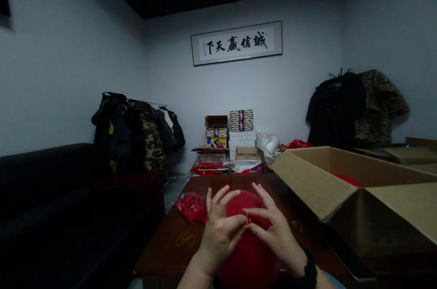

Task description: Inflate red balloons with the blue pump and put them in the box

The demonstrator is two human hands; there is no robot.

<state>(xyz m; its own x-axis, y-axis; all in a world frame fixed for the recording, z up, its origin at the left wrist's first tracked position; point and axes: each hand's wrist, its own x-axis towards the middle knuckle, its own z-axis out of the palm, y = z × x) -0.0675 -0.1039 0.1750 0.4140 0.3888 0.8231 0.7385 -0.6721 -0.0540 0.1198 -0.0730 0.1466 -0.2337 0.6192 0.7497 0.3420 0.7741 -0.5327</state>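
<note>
The open cardboard box (341, 189) sits at your right on the tabletop (164, 248), flaps spread, probably for easy reach. You hold the red rounded bundle (249, 252) upright over the tabletop's near edge, close to your body. Your left hand (218, 230) and right hand (276, 230) cup its top, thumbs and forefingers pinched narrow on a thin band (247, 220), seemingly to steady it. Yellow rubber bands (185, 239) lie loose just left.

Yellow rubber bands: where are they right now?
Head view: the yellow rubber bands lie flat on the brown table, just left of the left hand holding the red ball, nearer the person than the clear bag of red pieces.
</note>
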